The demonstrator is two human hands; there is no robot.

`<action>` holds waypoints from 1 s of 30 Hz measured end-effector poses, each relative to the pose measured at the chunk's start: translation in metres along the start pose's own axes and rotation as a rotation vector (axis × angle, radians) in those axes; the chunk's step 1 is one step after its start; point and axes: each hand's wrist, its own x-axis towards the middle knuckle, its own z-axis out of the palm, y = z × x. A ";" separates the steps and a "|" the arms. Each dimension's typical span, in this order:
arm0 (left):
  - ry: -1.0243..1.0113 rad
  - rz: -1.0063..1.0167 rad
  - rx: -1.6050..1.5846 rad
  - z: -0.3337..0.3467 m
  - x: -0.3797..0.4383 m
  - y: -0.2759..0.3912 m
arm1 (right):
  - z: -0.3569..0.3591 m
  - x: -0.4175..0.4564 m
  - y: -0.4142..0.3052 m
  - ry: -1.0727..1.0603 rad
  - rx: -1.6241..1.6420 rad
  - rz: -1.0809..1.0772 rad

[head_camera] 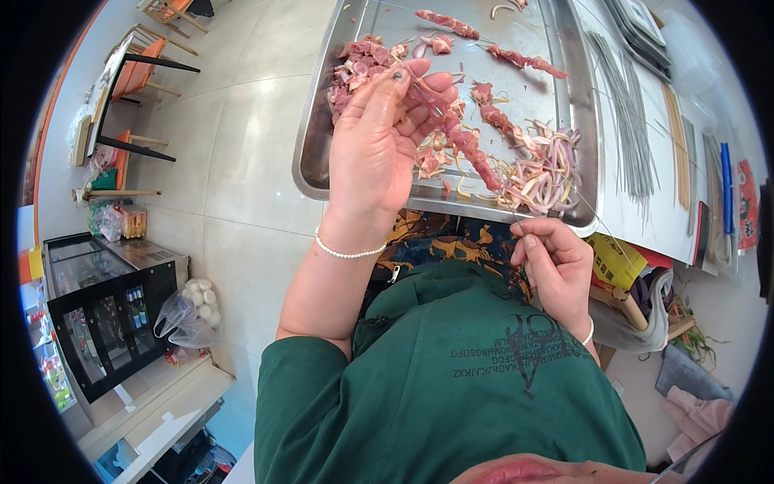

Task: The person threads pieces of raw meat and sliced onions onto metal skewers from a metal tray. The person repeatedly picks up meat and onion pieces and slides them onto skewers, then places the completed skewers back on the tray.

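My left hand (387, 127), above the steel tray (508, 24), has thumb and fingers on a meat skewer (462, 136) threaded with raw pieces. The bare end of its thin metal stick is pinched in my right hand (556, 254), just outside the tray's near rim. Raw meat chunks (366, 57) are heaped at the tray's left side, partly behind my left hand. Sliced shallots or red onions (547, 166) form a pile in the near right corner. Other threaded skewers (447, 23) lie farther back, and one partly threaded skewer (505, 124) rests near the onion pile.
Loose metal skewers (626, 121) and wooden sticks (674, 145) lie on the white table right of the tray. Stacked dark trays (641, 30) stand behind them. A yellow packet (617, 260) is below the table edge. Left are a glass-fronted cooler (109, 327) and chairs (142, 66).
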 end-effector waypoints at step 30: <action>-0.103 -0.149 0.054 0.015 -0.012 -0.012 | 0.016 0.018 -0.006 -0.003 0.096 0.001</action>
